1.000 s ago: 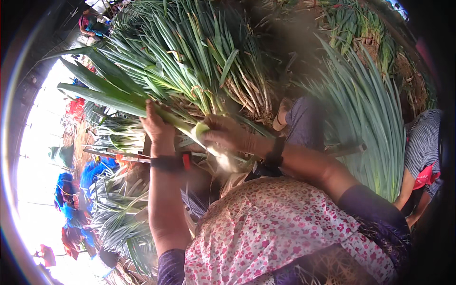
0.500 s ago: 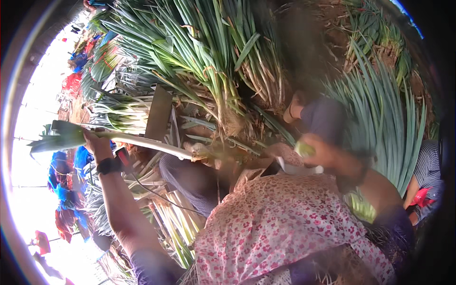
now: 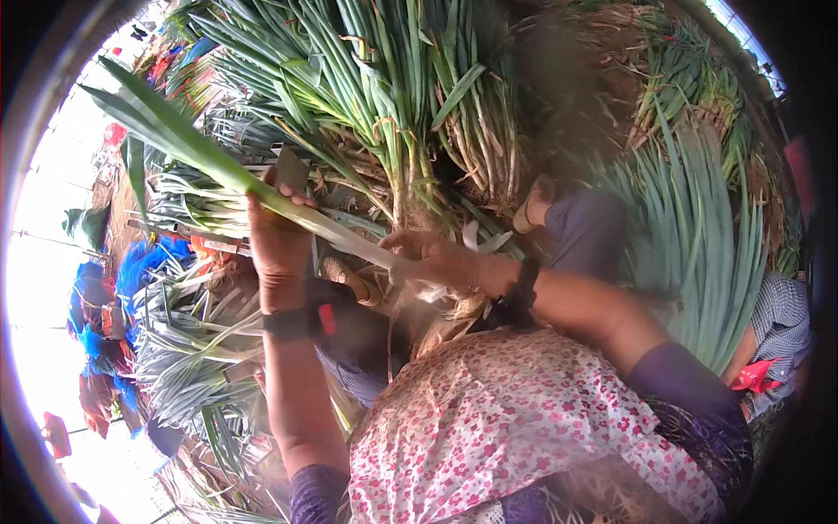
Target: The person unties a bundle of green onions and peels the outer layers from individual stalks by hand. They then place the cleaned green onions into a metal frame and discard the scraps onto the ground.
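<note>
My left hand (image 3: 281, 234) is closed around a large green onion (image 3: 336, 234), where the pale stalk meets the leaves. It lies slantwise, its long green leaves pointing up to the left and its white end down to the right. At that white end my right hand (image 3: 441, 262) grips the stalk with thumb and fingers. Something whitish and crumpled, perhaps peeled skin, shows below the right fingers, too blurred to make out. A floral cloth (image 3: 497, 410) covers my lap beneath both arms.
Tall bundles of green onions (image 3: 384, 96) stand ahead. A large pile of green onions (image 3: 698, 253) lies at the right, beside another person (image 3: 777, 332) in checked clothing. Trimmed white stalks (image 3: 201, 210) and blue bags (image 3: 153, 262) are at the left. A metal plate (image 3: 292, 170) stands behind my left hand.
My left hand has moved right and turned the onion to a steeper slant. My right hand has come in from the right, from holding something pale green, onto the stalk's white end.
</note>
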The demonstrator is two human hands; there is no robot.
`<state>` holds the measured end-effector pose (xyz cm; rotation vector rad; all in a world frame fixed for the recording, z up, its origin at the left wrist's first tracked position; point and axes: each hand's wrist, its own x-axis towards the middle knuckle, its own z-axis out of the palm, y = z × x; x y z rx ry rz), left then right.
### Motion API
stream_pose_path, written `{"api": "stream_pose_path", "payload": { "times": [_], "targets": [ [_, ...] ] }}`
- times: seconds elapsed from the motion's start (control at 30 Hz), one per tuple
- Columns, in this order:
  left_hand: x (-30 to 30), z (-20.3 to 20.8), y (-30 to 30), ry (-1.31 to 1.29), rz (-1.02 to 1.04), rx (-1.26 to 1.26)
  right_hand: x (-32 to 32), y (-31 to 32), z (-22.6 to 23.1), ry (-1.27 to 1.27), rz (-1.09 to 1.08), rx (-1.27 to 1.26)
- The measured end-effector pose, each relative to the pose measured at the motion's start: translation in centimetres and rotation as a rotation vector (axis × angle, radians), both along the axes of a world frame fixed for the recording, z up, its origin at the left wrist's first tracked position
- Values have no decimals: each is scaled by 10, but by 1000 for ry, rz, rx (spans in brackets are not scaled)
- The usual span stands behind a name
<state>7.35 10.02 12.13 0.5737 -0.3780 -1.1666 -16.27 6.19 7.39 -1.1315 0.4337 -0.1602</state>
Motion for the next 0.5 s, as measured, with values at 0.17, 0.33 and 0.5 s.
{"api": "stream_pose_path", "payload": {
  "times": [0.17,0.33,0.5],
  "targets": [
    [-11,-37,-4,78,41,-123,19,-12,-8,8,-224,-758],
    [-24,-45,-12,20,152,-17,19,-16,-13,117,-165,-925],
    [-29,-49,-11,-101,270,71,16,-7,-14,82,-193,-1001]
  ]
}}
